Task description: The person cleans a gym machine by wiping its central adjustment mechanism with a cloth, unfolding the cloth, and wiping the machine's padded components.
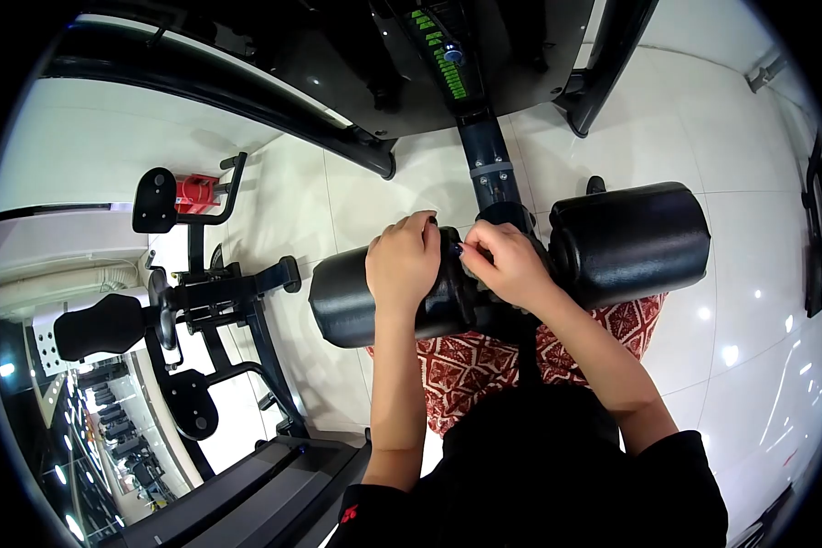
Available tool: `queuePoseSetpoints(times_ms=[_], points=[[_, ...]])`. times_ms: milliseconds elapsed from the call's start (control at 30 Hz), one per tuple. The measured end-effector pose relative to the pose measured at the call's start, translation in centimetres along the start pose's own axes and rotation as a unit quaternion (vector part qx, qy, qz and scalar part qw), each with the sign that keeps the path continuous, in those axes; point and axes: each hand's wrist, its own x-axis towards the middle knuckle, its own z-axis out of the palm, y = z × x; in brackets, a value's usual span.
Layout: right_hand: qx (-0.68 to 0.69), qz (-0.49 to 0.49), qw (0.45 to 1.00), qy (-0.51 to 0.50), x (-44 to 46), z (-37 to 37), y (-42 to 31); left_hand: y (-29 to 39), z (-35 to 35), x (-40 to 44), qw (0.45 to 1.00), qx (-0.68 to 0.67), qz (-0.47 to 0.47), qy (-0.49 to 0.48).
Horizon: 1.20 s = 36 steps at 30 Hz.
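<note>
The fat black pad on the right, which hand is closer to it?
Right. The right hand is just left of that right pad; the left hand is farther away, over the left pad.

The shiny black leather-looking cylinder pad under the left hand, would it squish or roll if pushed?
That black pad would probably squish slightly, since it looks cushioned. It likely won't roll: it seems fixed beside the dark metal post. Being glossy, it might feel slippery.

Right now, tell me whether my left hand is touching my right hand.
Apart: the head view shows black roller pad in the gap between the left hand and right hand.
</note>
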Motion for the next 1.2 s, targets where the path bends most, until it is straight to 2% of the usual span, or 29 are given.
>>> queuePoseSetpoints(times_ms=[67, 100, 167, 200, 267, 300, 467, 533, 600, 700, 833, 933, 1000, 1067, 1133, 1200], points=[[0.002, 0.001, 1.0, 0.01, 0.1, 0.0, -0.4, 0.0, 0.1, -1.2, 0.997, 0.009, 0.042, 0.06], [0.003, 0.003, 1.0, 0.02, 0.1, 0.0, -0.4, -0.1, 0.2, -1.9, 0.997, 0.01, 0.041, 0.06], [-0.005, -0.002, 1.0, 0.007, 0.0, 0.1, -0.3, -0.3, 0.5, -3.6, 0.984, 0.014, 0.107, 0.143], [-0.014, -0.007, 1.0, -0.004, 0.0, 0.0, -0.1, -0.2, 0.8, -4.4, 0.984, 0.014, 0.105, 0.142], [-0.02, -0.03, 0.999, -0.015, 0.0, -0.1, 0.1, -0.1, 1.1, -5.7, 0.973, 0.009, 0.109, 0.202], [-0.025, -0.055, 0.998, -0.025, 0.0, -0.2, 0.1, -0.1, 1.2, -6.1, 0.974, 0.009, 0.106, 0.2], [-0.009, -0.055, 0.997, -0.048, -0.2, -0.7, -0.4, -0.1, 0.7, -4.3, 0.977, 0.018, 0.106, 0.184], [0.008, -0.056, 0.998, -0.025, -0.2, -0.5, -0.1, -0.2, 0.4, -3.1, 0.992, 0.004, 0.06, 0.114], [0.007, -0.052, 0.998, -0.039, -0.2, -0.7, 0.0, 0.1, 0.0, -1.8, 0.993, 0.019, 0.049, 0.102], [0.004, -0.051, 0.997, -0.049, -0.2, -0.7, -0.1, 0.1, -0.3, -0.3, 0.999, -0.026, -0.002, 0.028], [0.006, -0.043, 0.999, -0.019, -0.3, -0.3, -0.1, -0.2, 0.0, 0.4, 0.999, -0.045, -0.008, 0.006], [-0.016, -0.002, 1.0, -0.009, -0.2, -0.3, -0.3, 0.1, -0.1, -0.9, 0.999, -0.025, 0.001, 0.039], [-0.013, -0.011, 1.0, -0.004, -0.1, -0.3, -0.2, 0.1, 0.1, -2.1, 0.992, 0.001, 0.065, 0.105], [-0.01, -0.018, 1.0, 0.001, -0.2, -0.3, -0.3, 0.1, 0.5, -3.6, 0.989, -0.005, 0.073, 0.13], [-0.016, 0.028, 0.999, -0.014, -0.2, -0.4, -0.4, 0.0, 0.8, -4.8, 0.972, -0.02, 0.111, 0.208], [-0.005, 0.005, 1.0, -0.016, -0.1, -0.4, -0.2, -0.3, 1.6, -6.0, 0.962, -0.016, 0.119, 0.246]])
